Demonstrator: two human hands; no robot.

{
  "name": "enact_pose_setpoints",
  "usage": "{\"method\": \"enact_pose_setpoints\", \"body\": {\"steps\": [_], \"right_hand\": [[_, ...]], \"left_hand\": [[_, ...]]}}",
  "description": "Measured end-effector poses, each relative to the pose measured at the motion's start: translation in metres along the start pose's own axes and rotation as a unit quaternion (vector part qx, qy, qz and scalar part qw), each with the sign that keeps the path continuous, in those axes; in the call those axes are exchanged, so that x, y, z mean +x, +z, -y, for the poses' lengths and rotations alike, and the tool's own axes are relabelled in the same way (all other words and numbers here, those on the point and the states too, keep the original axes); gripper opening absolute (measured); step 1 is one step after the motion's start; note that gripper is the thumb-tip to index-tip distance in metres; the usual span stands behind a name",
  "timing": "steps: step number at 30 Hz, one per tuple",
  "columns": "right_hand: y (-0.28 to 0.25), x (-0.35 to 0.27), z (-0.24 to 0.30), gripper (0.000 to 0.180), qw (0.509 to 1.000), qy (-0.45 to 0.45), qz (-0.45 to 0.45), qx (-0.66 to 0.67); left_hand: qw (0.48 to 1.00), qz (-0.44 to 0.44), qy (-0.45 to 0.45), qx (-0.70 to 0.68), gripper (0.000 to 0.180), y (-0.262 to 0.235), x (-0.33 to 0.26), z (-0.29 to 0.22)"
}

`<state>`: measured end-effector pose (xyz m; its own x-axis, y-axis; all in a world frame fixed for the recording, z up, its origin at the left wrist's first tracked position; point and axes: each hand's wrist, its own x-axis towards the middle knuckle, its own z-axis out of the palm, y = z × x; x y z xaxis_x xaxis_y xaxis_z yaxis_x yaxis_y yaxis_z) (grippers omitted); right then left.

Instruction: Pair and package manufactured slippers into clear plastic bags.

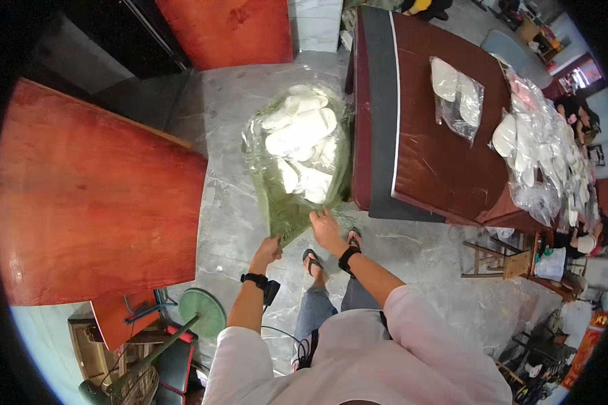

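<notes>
A green sack (277, 214) stands on the grey floor in front of me, its mouth spread wide. White slippers (301, 135), wrapped in clear plastic, fill its opening in a loose heap. The near edge of the sack is pinched in my left hand (269, 251), whose fingers are closed on it. A little farther right and higher up, my right hand (325, 228) also grips that edge. Between the two hands the sack's edge is drawn toward me. The lower part of the sack is hidden from above.
A brown padded table (446, 169) borders the sack on the right. On it lie a bagged pair of slippers (458, 98) and a pile of bagged slippers (544, 148). A reddish wooden board (101, 202) stands left. Near it is a green round base (203, 313); a wooden stool (496, 260) is at right.
</notes>
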<state>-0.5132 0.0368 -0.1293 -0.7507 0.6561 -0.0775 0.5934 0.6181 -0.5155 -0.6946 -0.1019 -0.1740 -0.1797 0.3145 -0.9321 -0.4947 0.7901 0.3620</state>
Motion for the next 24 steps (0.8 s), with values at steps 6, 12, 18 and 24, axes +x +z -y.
{"method": "enact_pose_setpoints", "body": {"steps": [6,12,18,24], "right_hand": [[0.024,-0.026,0.053,0.022,0.999,0.006,0.047,0.003],[0.018,-0.068,0.055,0.030,0.986,-0.026,0.157,-0.056],[0.000,-0.094,0.027,0.019,0.948,-0.118,0.259,-0.141],[-0.011,-0.138,-0.003,0.018,0.940,-0.141,0.282,-0.127]], "left_hand": [[0.998,0.021,-0.008,-0.056,0.032,-0.053,-0.032,0.045],[0.994,-0.041,-0.045,-0.090,0.035,-0.033,-0.071,0.115],[0.984,-0.043,-0.064,-0.163,0.036,0.013,-0.115,0.183],[0.954,-0.056,-0.063,-0.289,0.032,0.081,-0.138,0.240]]}}
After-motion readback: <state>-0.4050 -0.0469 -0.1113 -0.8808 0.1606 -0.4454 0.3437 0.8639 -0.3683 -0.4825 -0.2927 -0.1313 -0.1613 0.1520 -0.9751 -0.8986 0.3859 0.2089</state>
